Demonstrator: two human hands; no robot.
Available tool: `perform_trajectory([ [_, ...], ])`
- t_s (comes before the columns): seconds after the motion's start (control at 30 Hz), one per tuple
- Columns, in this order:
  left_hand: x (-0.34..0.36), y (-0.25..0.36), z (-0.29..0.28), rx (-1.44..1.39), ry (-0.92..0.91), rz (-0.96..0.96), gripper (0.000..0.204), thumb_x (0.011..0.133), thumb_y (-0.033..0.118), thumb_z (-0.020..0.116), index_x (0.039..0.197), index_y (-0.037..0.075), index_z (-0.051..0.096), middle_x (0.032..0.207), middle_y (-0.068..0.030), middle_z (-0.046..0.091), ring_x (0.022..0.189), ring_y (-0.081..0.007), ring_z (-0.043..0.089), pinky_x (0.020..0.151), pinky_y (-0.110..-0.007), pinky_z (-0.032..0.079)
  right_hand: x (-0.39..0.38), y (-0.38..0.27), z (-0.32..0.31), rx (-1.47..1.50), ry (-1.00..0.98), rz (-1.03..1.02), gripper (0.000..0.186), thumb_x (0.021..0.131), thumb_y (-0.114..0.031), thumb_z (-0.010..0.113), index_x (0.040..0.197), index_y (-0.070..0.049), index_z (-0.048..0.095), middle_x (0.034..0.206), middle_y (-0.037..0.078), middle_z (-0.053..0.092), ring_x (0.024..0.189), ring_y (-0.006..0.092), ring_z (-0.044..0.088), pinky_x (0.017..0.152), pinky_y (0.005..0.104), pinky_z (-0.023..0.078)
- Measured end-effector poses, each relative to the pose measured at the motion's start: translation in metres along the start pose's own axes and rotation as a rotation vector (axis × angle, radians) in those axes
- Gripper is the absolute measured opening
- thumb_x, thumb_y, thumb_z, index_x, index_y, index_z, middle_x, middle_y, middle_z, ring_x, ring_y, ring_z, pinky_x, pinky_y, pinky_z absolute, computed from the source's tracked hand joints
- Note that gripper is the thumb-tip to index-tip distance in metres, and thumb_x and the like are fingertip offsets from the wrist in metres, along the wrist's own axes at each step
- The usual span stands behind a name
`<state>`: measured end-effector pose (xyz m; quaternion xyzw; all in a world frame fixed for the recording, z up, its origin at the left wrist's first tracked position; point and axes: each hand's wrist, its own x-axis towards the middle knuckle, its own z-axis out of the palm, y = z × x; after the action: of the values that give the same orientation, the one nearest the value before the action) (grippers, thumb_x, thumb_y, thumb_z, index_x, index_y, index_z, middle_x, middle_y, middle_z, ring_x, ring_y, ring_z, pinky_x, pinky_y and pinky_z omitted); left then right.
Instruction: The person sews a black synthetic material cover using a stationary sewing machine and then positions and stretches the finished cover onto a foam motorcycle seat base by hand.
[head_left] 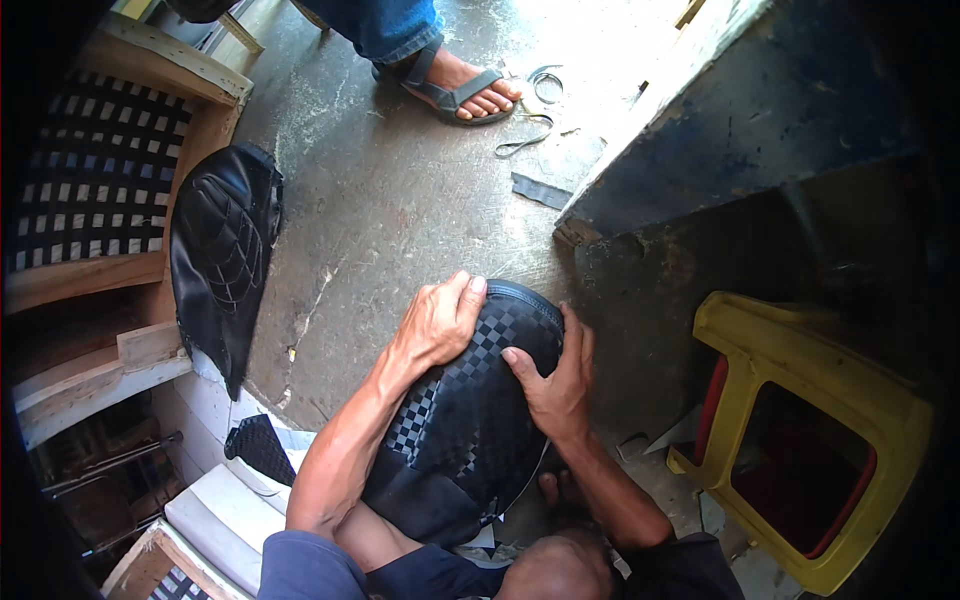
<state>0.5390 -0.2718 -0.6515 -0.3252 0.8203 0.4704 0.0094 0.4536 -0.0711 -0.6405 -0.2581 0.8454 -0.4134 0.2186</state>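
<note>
A black motorcycle seat with a checkered cover stands on end on the concrete floor, between my forearms. My left hand lies over its upper left end, with the fingers curled over the rounded edge. On the upper right side my right hand presses the cover, its fingers spread toward the edge. The seat's lower end is hidden against my body.
A second black seat with diamond stitching leans on a wooden frame with black-and-white webbing at left. Another person's sandalled foot is at the top. A yellow plastic stool lies at right, below a dark blue wooden bench. Strap scraps litter the floor.
</note>
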Motion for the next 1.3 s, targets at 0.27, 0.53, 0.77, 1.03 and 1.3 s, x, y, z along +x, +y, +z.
perform_trajectory([
  [0.27,-0.007,-0.002,-0.024,0.024,-0.147,-0.209,0.08,0.11,0.066,0.032,0.11,-0.003,0.071,0.11,-0.0377,0.07,0.114,-0.0521,0.067,0.097,-0.054,0.049,0.015,0.014,0.007,0.193,0.019,-0.006,0.066,0.099,-0.04,0.076,0.147,-0.001,0.053,0.133,0.024,0.063,0.124,0.0424,0.063,0.106,0.0475,0.05],
  [0.53,-0.052,-0.141,-0.113,-0.423,0.406,-0.74,0.097,0.105,0.074,0.041,0.133,-0.015,0.066,0.134,-0.0296,0.07,0.13,-0.0391,0.065,0.11,-0.044,0.047,0.136,-0.077,0.119,0.132,-0.363,-0.357,0.071,0.097,-0.055,0.072,0.14,0.001,0.061,0.129,0.031,0.067,0.124,0.0461,0.065,0.107,0.0504,0.051],
  [0.77,-0.116,-0.19,-0.078,-0.388,0.805,-0.8,0.093,0.108,0.069,0.037,0.143,-0.014,0.058,0.151,-0.0335,0.058,0.145,-0.0395,0.054,0.117,-0.045,0.042,0.139,-0.101,0.185,0.089,-0.311,-0.308,0.08,0.101,-0.062,0.063,0.146,0.004,0.059,0.137,0.035,0.064,0.131,0.0458,0.062,0.112,0.0496,0.048],
  [1.03,-0.211,-0.157,-0.085,-0.289,0.44,-1.042,0.082,0.109,0.063,0.037,0.129,-0.01,0.069,0.127,-0.0341,0.07,0.118,-0.0415,0.072,0.093,-0.051,0.057,0.034,-0.042,0.123,-0.341,-0.212,-0.309,0.053,0.107,-0.049,0.059,0.113,0.002,0.074,0.106,0.036,0.07,0.105,0.0527,0.067,0.096,0.059,0.049],
  [1.3,-0.211,-0.154,-0.042,-0.341,0.787,-1.006,0.078,0.11,0.056,0.033,0.127,-0.011,0.07,0.133,-0.0387,0.065,0.126,-0.053,0.064,0.11,-0.056,0.048,0.045,-0.059,0.13,-0.39,-0.384,-0.086,0.062,0.11,-0.056,0.041,0.123,-0.004,0.071,0.122,0.033,0.071,0.121,0.0538,0.064,0.103,0.0586,0.048],
])
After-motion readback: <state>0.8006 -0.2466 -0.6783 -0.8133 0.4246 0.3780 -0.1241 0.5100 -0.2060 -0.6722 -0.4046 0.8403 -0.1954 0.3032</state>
